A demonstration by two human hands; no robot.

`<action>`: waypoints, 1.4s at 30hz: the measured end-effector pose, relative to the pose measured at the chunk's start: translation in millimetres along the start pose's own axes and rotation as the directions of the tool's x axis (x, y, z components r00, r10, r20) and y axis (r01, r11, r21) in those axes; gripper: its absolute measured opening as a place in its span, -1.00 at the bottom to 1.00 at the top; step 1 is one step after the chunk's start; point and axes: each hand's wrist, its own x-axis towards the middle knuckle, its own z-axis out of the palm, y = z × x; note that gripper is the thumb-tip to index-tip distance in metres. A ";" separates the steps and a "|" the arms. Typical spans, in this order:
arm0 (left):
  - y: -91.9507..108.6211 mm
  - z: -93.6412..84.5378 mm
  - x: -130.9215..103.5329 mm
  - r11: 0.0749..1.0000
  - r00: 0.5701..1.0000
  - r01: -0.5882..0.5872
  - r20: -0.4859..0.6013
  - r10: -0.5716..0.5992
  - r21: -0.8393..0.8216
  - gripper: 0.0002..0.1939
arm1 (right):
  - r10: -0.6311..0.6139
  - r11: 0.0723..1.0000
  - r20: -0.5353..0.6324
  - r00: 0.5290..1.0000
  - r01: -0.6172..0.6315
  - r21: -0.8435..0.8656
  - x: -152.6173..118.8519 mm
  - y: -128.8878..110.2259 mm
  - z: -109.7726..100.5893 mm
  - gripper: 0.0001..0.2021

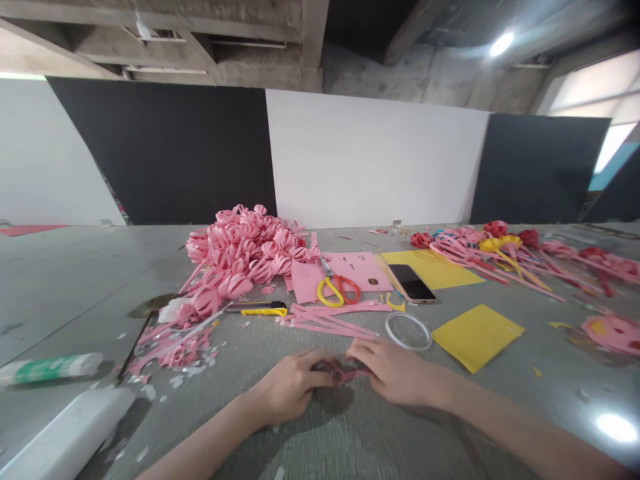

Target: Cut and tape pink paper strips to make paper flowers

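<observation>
Near the front of the grey surface, my left hand [297, 383] and my right hand [395, 373] are close together. A pink paper strip [354, 375] spans the gap between them, pinched by the fingers of both. Part of the strip is hidden by my fingers and slightly blurred. Just beyond lie several loose pink paper strips [333, 321]. A ring that looks like a tape roll [409, 331] rests beyond my right hand. Scissors [339, 288] with one yellow and one red handle lie on a pink sheet [367, 270]. Left of the strips is a yellow-and-black utility knife [263, 309].
Looped pink paper pieces [245, 250] are heaped at the back left, with scraps [175, 347] in front. A phone [413, 283] lies on a yellow sheet [445, 267]; another yellow sheet [479, 335] is nearer. At left are a green-and-white tube [53, 369] and a white block [75, 433].
</observation>
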 end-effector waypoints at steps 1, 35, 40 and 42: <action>0.8 0.2 -0.1 1.000 1.000 -0.003 0.001 0.003 0.020 -0.57 | 0.015 1.000 0.011 1.000 -0.015 0.010 -1.0 1.4 -2.1 -0.56; 14.9 4.2 4.1 0.964 1.000 -0.012 0.019 0.007 0.266 -0.75 | 0.132 0.934 -0.359 0.924 -0.237 -0.267 5.5 36.6 -8.2 -0.85; 15.8 4.9 3.5 0.965 0.999 -0.022 0.031 0.014 0.262 -0.76 | 0.135 0.903 -0.333 0.933 -0.255 -0.347 10.1 41.8 17.0 -0.89; 15.7 5.1 3.4 0.964 0.999 -0.027 0.026 0.020 0.264 -0.77 | 0.103 0.874 -0.330 0.939 -0.244 -0.421 11.1 45.9 22.1 -0.88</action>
